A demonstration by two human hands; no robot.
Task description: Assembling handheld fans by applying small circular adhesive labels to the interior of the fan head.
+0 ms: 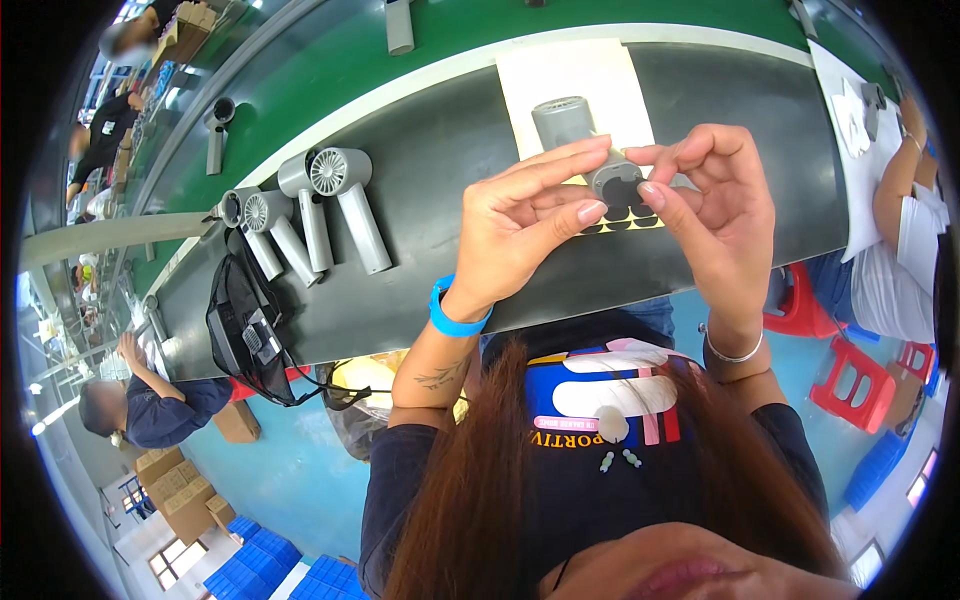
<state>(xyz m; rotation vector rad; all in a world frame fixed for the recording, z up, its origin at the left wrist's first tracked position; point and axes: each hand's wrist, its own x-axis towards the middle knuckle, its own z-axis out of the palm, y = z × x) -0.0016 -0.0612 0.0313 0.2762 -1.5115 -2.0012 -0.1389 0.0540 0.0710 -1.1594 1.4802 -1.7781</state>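
A grey handheld fan (563, 122) is held over the table, its head away from me and its handle end turned toward me. My left hand (515, 220) grips the handle between its thumb and straightened fingers. At the handle end, my right hand (722, 205) has its thumb and index finger pinched together. A dark round piece (621, 191) shows between the hands at that end; I cannot tell whether it is stuck down or loose. Just below lies a yellow sheet with black round stickers (645, 216), partly hidden by my hands.
Several grey fans (342, 172) lie on the dark table (430, 130) at left. A black bag (243, 310) hangs at its near left edge. Pale yellow paper (622, 80) lies beyond my hands. A green conveyor belt (330, 75) runs behind. Another person's arm (893, 195) is at right, near red stools (850, 385).
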